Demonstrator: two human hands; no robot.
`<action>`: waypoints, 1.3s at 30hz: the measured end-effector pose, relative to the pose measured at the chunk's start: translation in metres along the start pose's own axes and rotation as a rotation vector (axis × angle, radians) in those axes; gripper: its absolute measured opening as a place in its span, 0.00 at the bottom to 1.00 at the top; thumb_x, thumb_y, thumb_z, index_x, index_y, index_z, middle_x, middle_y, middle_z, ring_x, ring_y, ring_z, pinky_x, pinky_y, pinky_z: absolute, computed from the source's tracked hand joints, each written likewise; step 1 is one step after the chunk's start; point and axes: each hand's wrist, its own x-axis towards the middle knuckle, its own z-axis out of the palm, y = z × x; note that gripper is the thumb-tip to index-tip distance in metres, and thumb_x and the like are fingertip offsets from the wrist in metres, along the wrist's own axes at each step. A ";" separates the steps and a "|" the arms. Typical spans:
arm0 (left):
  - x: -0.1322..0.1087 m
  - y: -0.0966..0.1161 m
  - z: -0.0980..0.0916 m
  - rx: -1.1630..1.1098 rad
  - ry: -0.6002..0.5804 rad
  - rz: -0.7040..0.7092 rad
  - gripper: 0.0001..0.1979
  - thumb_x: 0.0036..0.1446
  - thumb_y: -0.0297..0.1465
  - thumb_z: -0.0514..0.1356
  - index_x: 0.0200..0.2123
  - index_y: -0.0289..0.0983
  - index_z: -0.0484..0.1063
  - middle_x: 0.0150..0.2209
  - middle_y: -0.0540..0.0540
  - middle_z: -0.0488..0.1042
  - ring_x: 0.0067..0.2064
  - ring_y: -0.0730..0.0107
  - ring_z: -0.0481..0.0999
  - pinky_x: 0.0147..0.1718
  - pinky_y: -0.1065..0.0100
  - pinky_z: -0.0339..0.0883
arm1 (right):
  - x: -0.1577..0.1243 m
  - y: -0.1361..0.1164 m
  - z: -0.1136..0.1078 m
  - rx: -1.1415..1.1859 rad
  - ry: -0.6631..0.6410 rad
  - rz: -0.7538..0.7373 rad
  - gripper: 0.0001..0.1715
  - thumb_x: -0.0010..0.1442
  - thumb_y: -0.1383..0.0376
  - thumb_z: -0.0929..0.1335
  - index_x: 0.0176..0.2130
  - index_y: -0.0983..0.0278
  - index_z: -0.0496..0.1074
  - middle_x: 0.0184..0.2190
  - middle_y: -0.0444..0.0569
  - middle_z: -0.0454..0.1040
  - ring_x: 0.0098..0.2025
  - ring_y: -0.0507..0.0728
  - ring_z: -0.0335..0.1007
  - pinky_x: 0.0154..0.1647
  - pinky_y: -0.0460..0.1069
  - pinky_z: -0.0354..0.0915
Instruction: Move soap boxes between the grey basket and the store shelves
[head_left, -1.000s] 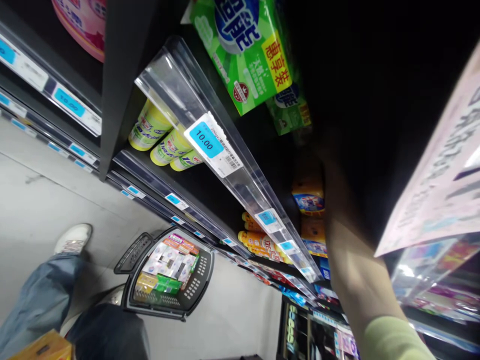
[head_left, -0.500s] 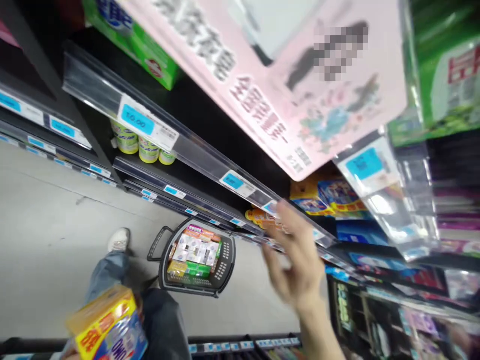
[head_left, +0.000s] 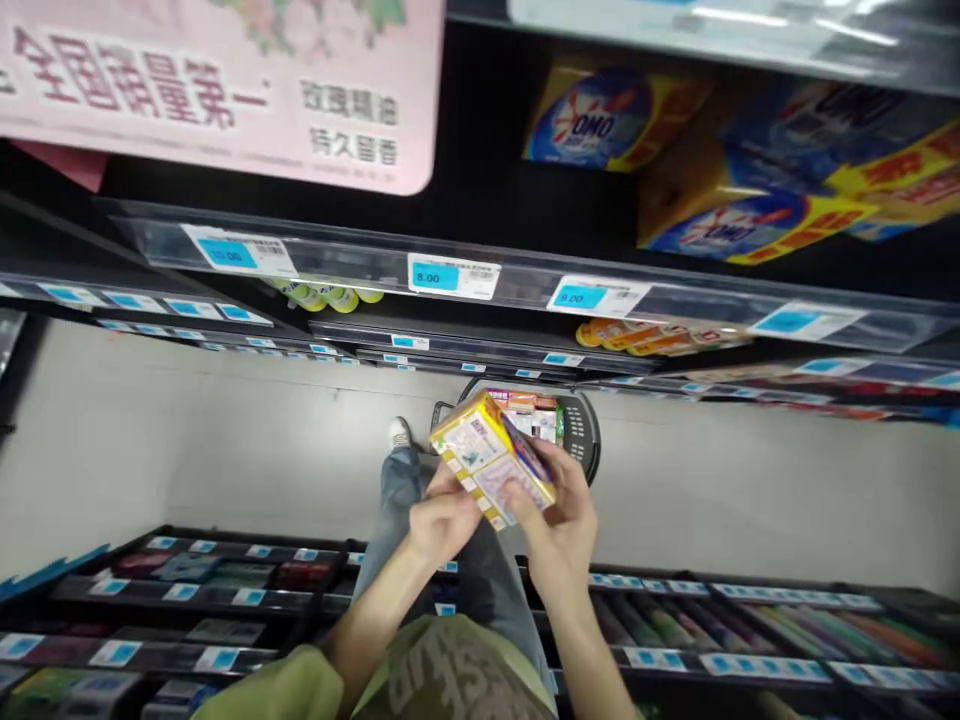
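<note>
A yellow and blue pack of OMO laundry soap [head_left: 487, 460] is held in front of my body, its printed white panel turned up toward me. My left hand [head_left: 444, 522] grips its lower left corner, the fingers partly hidden beneath. On the right side, my right hand [head_left: 566, 510] wraps round the pack, with the thumb lying on the printed panel. Below the pack, on the floor, stands a dark shopping basket [head_left: 591, 430] with several colourful packages in it, partly covered by the pack and my right hand.
Across the top runs a shelf with price tags [head_left: 454, 277], more OMO packs [head_left: 592, 120] and a pink sign [head_left: 360, 150]. Orange bottles [head_left: 652, 338] and yellow-lidded containers [head_left: 341, 298] sit lower down. Another stocked shelf [head_left: 217, 600] stands behind me. Pale floor [head_left: 262, 440] lies between.
My right hand has come back from near the shelf and now holds the soap pack together with my left. The pack has moved up and right, over the basket. My view has turned.
</note>
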 end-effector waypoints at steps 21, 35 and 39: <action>0.011 0.051 -0.032 0.346 -0.198 -0.080 0.39 0.54 0.48 0.70 0.66 0.42 0.66 0.64 0.38 0.69 0.66 0.41 0.65 0.62 0.52 0.62 | 0.014 0.015 -0.045 -0.081 -0.239 -0.393 0.37 0.49 0.75 0.78 0.52 0.55 0.65 0.54 0.55 0.77 0.57 0.65 0.74 0.58 0.65 0.70; -0.020 0.060 0.030 1.013 -0.027 0.460 0.37 0.56 0.32 0.70 0.66 0.46 0.61 0.65 0.36 0.68 0.64 0.48 0.71 0.60 0.54 0.70 | -0.006 0.009 0.019 0.170 0.169 0.102 0.49 0.46 0.59 0.81 0.62 0.61 0.64 0.56 0.59 0.75 0.53 0.66 0.77 0.49 0.56 0.78; -0.036 0.098 0.043 1.705 -0.299 0.743 0.35 0.56 0.32 0.71 0.66 0.45 0.65 0.67 0.35 0.65 0.65 0.44 0.68 0.57 0.49 0.74 | 0.003 -0.025 0.026 0.570 0.174 0.301 0.43 0.48 0.54 0.80 0.57 0.57 0.63 0.52 0.54 0.78 0.50 0.63 0.79 0.51 0.55 0.77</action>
